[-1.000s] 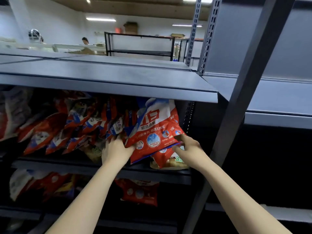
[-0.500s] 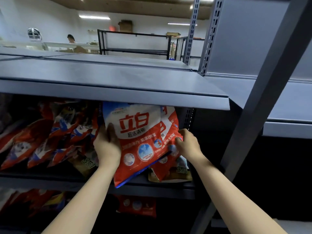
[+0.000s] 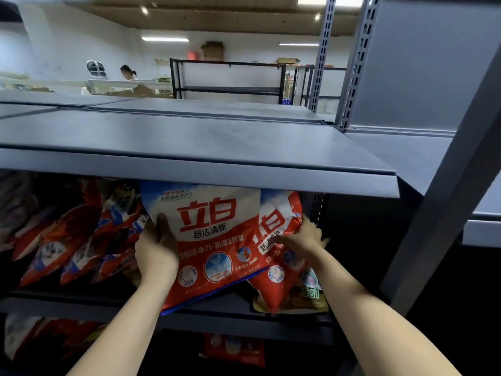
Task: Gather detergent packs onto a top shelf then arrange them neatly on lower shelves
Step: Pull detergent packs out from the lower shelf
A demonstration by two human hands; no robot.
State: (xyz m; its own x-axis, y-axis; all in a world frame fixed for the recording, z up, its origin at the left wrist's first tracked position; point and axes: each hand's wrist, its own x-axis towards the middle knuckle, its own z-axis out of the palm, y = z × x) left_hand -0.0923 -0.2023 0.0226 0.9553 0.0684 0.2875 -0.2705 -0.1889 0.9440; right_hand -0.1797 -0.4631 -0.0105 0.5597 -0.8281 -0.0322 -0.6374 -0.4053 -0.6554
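Left hand [image 3: 156, 248]: grips front detergent pack [image 3: 214, 240] by left edge, lifting it off middle shelf [image 3: 244, 325] | Right hand [image 3: 303, 240]: pinches second pack [image 3: 282, 272] alongside | Top shelf [image 3: 189, 137]: bare, likely destination

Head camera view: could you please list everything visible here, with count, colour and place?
Front detergent pack: one, red and white, tilted at the middle shelf's front edge.
Second pack: one, red and white, behind it to the right.
Gold pouch: one, partly hidden under the second pack.
Leaning packs: several, red, middle shelf, left.
Lower packs: some, red, bottom shelf.
Top shelf: one, grey, bare where visible.
Upright post: one, grey, right.
Left hand: grips the front pack's left edge.
Right hand: fingers on the second pack.
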